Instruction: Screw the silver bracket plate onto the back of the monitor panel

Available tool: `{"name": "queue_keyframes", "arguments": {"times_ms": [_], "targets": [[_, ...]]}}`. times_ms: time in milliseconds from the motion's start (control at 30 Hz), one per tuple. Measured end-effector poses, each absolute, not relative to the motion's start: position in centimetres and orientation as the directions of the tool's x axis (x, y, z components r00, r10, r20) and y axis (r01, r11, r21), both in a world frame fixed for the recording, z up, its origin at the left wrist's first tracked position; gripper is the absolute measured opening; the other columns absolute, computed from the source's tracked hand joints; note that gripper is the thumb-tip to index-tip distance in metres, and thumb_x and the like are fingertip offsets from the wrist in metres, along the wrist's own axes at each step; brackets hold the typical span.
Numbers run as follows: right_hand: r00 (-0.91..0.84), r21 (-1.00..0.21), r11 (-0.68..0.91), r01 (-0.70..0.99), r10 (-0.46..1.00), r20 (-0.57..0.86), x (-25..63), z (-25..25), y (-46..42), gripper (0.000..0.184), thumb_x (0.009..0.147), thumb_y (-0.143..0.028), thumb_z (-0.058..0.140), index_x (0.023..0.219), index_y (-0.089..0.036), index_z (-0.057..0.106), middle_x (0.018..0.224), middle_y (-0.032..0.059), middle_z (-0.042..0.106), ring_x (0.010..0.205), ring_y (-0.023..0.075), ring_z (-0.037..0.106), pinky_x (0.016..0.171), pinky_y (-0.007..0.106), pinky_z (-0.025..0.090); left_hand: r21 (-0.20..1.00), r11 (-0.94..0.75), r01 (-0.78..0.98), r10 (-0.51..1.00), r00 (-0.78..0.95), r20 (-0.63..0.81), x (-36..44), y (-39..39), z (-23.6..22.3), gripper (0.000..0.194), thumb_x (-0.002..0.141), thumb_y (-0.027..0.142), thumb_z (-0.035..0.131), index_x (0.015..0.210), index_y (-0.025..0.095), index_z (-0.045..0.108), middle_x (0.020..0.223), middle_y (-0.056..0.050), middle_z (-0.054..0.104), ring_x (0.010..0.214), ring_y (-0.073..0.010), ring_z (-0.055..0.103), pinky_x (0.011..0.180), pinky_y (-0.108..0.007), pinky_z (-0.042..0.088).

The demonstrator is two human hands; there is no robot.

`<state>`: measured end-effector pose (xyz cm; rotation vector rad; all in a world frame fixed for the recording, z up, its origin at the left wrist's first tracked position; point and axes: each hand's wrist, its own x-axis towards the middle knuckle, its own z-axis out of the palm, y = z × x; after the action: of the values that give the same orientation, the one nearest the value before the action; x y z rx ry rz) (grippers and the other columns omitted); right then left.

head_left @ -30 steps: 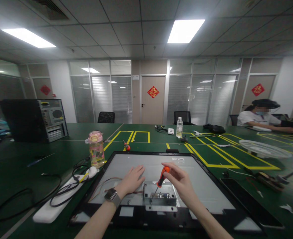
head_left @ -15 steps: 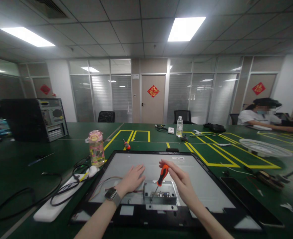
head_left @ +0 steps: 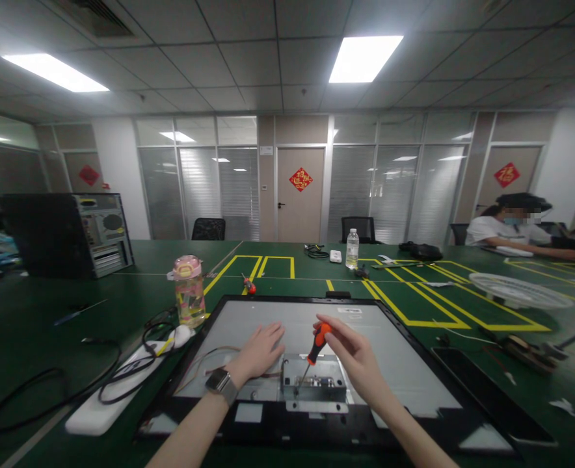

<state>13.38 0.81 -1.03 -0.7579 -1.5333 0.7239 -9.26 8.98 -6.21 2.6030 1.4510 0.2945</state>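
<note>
A flat display panel (head_left: pixel 395 351) with a black frame and pale grey back lies on the table before me. Near its front edge sits a metal bracket (head_left: pixel 336 390) with small parts inside. My right hand (head_left: pixel 353 351) has its fingers around the handle of an orange and black screwdriver (head_left: pixel 319 341). The screwdriver leans, its shaft reaching down to the left side of the bracket; the tip is too small to make out. My left hand (head_left: pixel 263 351) lies flat on the panel left of the bracket, fingers stretched out, over thin wires (head_left: pixel 200 359).
Left of the panel are a white power strip (head_left: pixel 116 390) with black cables, a pink-lidded bottle (head_left: pixel 188 292) and a computer case (head_left: pixel 63 234). A black slab (head_left: pixel 492 390) lies right. Further back stand a water bottle (head_left: pixel 352 250) and a seated person (head_left: pixel 502 231).
My right hand has shifted slightly at the screwdriver handle, its fingers now more curled around it. My left hand and the panel have stayed where they were.
</note>
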Motion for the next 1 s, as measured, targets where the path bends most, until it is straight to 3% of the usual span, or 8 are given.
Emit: {"name": "queue_keyframes", "arguments": {"times_ms": [100,300,500,733,867,1000], "targets": [[-0.038,-0.756,0.646,0.111,0.763,0.646,13.41,-1.10,0.90,0.029,0.079,-0.042,0.065,0.098,-0.022,0.072,0.087,0.0064,0.069,0.086,0.0228,0.064,0.080,0.035,0.051,0.221,-0.522,0.824,0.853,0.514,0.097,-9.14,8.75,-5.95,0.050,0.091,0.032,0.035,0.139,0.017,0.038,0.147,-0.010,0.031,0.136,-0.0215,0.027,0.112,-0.044,0.015],[-0.091,-0.806,0.590,0.052,0.806,0.584,13.45,-1.17,0.77,0.034,0.087,-0.042,0.053,0.114,-0.025,0.065,0.104,0.0086,0.070,0.097,0.0248,0.064,0.090,0.041,0.048,0.242,-0.526,0.815,0.850,0.515,0.112,-9.19,8.82,-6.04,0.050,0.091,0.034,0.036,0.138,0.016,0.039,0.147,-0.011,0.033,0.136,-0.0230,0.028,0.111,-0.045,0.016],[0.008,-0.771,0.634,0.060,0.772,0.636,13.20,-1.05,1.01,0.024,0.074,-0.042,0.070,0.087,-0.021,0.073,0.078,0.0045,0.065,0.077,0.0213,0.062,0.073,0.033,0.052,0.245,-0.517,0.820,0.855,0.509,0.099,-9.22,8.91,-6.11,0.051,0.091,0.033,0.036,0.138,0.016,0.038,0.148,-0.010,0.031,0.136,-0.0228,0.026,0.112,-0.044,0.015],[-0.094,-0.863,0.500,-0.070,0.858,0.505,13.66,-1.91,1.45,0.032,0.083,-0.045,0.059,0.103,-0.022,0.070,0.098,0.0085,0.070,0.098,0.0261,0.062,0.091,0.042,0.045,0.246,-0.517,0.820,0.855,0.509,0.101,-9.15,8.78,-6.04,0.050,0.091,0.033,0.035,0.138,0.016,0.039,0.147,-0.011,0.031,0.136,-0.0229,0.027,0.112,-0.045,0.015],[-0.060,-0.867,0.476,-0.149,0.871,0.488,13.19,-1.62,1.26,0.024,0.073,-0.042,0.071,0.085,-0.021,0.071,0.077,0.0041,0.068,0.073,0.0216,0.065,0.071,0.034,0.052,0.247,-0.530,0.811,0.847,0.519,0.114,-9.29,9.04,-6.42,0.050,0.091,0.034,0.036,0.138,0.017,0.038,0.147,-0.010,0.032,0.136,-0.0227,0.027,0.112,-0.044,0.016],[-0.047,-0.845,0.484,-0.227,0.861,0.506,12.91,-1.30,1.20,0.020,0.070,-0.039,0.073,0.075,-0.020,0.068,0.070,0.0003,0.061,0.060,0.0163,0.061,0.058,0.028,0.051,0.237,-0.522,0.819,0.852,0.511,0.111,-9.32,9.09,-6.48,0.050,0.091,0.034,0.035,0.139,0.018,0.038,0.148,-0.009,0.031,0.136,-0.0220,0.027,0.112,-0.043,0.016]]}}
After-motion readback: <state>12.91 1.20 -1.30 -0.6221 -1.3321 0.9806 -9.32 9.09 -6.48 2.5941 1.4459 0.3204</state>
